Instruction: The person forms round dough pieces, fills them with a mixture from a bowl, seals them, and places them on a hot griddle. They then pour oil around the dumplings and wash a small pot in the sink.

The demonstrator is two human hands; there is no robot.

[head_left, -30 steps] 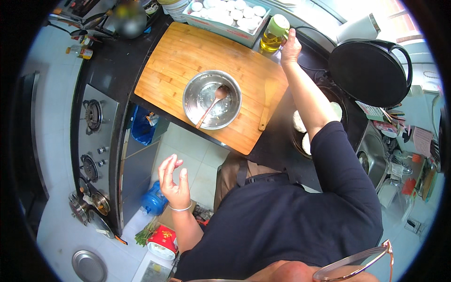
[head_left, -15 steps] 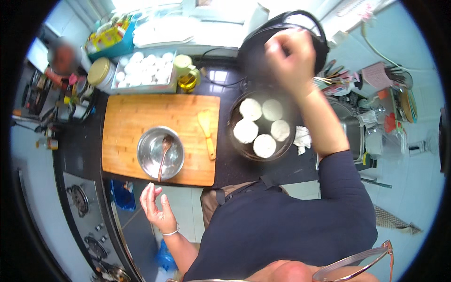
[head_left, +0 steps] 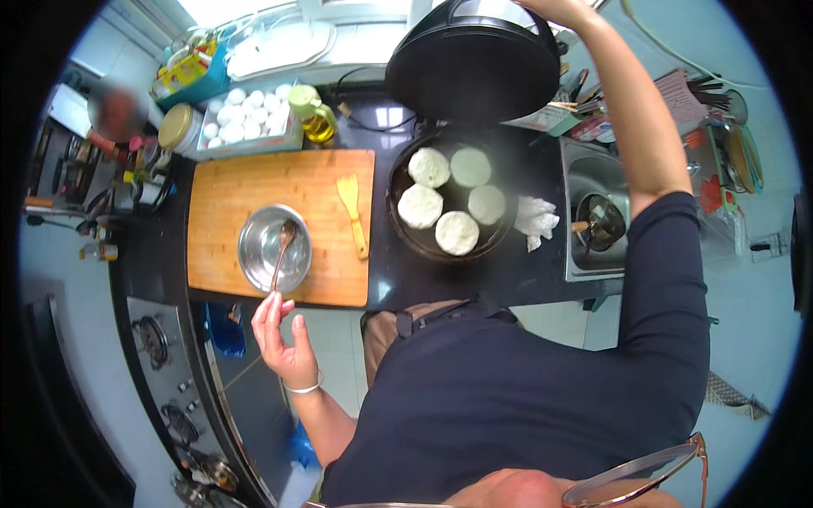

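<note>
The black lid (head_left: 474, 63) now stands fully raised at twelve o'clock, where the right hand (head_left: 555, 8) grips its rim, baring five white dough rounds (head_left: 449, 199) in the pan (head_left: 402, 229). The left hand (head_left: 284, 339), fingers loosely spread, has risen to the spoon handle (head_left: 279, 258).

black lid (head_left: 474, 63) | white dough rounds (head_left: 456, 231) in black pan (head_left: 398, 222) | yellow spatula (head_left: 353, 207) on orange-brown board (head_left: 229, 195) (12 o'clock of it: white eggs (head_left: 246, 118)) | silver bowl (head_left: 273, 248) | navy sleeve (head_left: 669, 279)
</note>
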